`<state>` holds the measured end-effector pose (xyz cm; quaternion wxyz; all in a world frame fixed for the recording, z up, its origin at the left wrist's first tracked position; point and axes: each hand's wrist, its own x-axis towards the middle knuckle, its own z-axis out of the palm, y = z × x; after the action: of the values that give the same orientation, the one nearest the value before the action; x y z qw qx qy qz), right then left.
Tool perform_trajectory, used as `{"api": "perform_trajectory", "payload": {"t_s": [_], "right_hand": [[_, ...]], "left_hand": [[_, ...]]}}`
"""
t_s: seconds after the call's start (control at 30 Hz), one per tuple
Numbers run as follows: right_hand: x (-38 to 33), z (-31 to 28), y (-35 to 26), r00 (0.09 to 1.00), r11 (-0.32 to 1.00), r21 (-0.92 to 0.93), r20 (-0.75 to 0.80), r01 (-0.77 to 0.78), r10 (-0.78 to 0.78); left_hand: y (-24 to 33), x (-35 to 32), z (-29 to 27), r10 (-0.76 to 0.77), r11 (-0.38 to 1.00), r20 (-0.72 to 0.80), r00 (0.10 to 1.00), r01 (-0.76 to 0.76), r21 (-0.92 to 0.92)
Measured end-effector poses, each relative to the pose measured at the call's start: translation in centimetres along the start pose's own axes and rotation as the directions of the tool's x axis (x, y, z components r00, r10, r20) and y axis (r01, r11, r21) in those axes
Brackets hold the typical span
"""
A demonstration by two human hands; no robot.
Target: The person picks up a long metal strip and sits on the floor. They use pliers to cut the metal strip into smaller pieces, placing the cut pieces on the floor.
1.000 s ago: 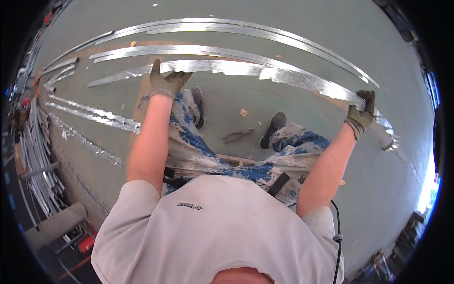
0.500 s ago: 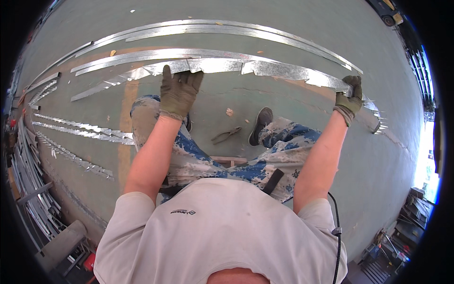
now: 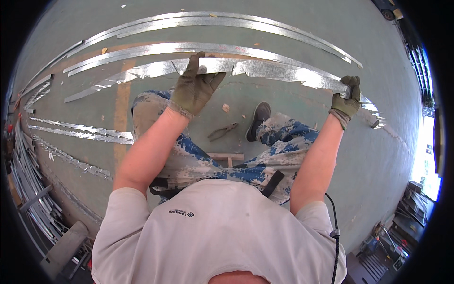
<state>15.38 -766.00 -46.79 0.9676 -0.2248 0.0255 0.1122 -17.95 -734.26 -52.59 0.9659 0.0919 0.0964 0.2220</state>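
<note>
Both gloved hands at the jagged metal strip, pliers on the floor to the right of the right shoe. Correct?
Wrong side: in the head view, the pliers lie on the floor left of the right shoe. Rest stands: left hand and right hand, gloved, at the jagged metal strip.

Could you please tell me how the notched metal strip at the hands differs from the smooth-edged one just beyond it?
The notched strip has a jagged near edge, while the smooth-edged strip shows even edges. The notched strip is gripped by the right hand, with the left hand at it too; the smooth-edged strip lies on the floor. Both are long, shiny, silvery metal.
</note>
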Motion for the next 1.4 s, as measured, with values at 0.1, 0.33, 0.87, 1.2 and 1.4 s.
{"api": "perform_trajectory", "payload": {"t_s": [0.1,0.33,0.87,1.2,1.4], "right_hand": [[-0.1,-0.6,0.7,0.999,0.999,0.03,0.016,-0.031,0.03],[-0.6,-1.8,5.2,0.985,0.972,-0.236,-0.168,0.002,-0.043],[-18.7,-20.0,24.4,0.318,-0.023,-0.396,-0.77,-0.918,0.552],[-25.8,-26.4,28.3,0.027,-0.339,-0.164,-0.927,-0.926,0.375],[-28.4,-33.7,31.4,-0.031,-0.317,-0.057,-0.963,-0.947,0.268]], "left_hand": [[0.8,0.8,3.0,0.021,0.983,-0.141,0.99,0.005,0.181],[2.9,2.0,2.7,0.096,0.931,-0.198,0.976,-0.017,0.365],[4.0,2.7,-1.0,0.146,0.941,-0.31,0.939,-0.035,0.337],[3.4,2.5,0.4,0.162,0.908,-0.361,0.918,0.005,0.418],[2.9,2.7,1.2,0.149,0.903,-0.375,0.915,0.028,0.428]]}}
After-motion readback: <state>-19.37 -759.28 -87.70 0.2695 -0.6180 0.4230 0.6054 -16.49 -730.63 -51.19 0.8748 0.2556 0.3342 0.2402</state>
